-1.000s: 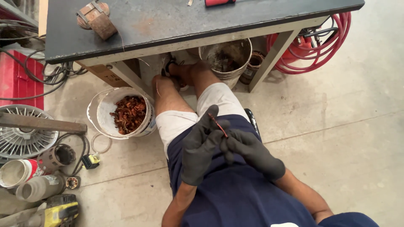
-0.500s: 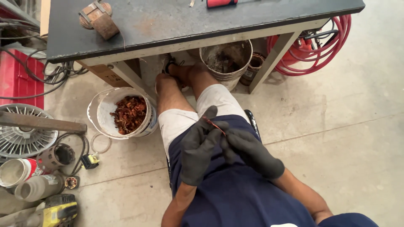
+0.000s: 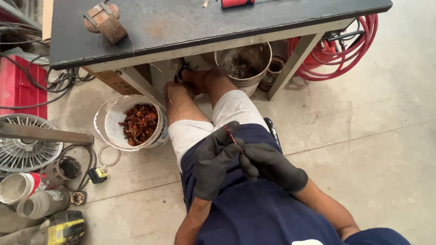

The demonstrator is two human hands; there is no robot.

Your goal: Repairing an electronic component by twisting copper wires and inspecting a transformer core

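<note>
At the centre of the frame, over my lap, my gloved left hand [image 3: 214, 163] and right hand [image 3: 272, 165] were both pinched on a short reddish wire [image 3: 232, 137]. Over the last second the wire had tipped from upright to slanting toward the left hand, and both hands had sunk slightly; it looked like I was twisting it. A white bucket [image 3: 131, 123] of reddish scraps stood at centre left beside my knee. A dark table [image 3: 204, 27] crossed the top, a metal pail [image 3: 245, 66] beneath it, a red hose [image 3: 349, 50] at upper right. Nothing blocked my hands.
</note>
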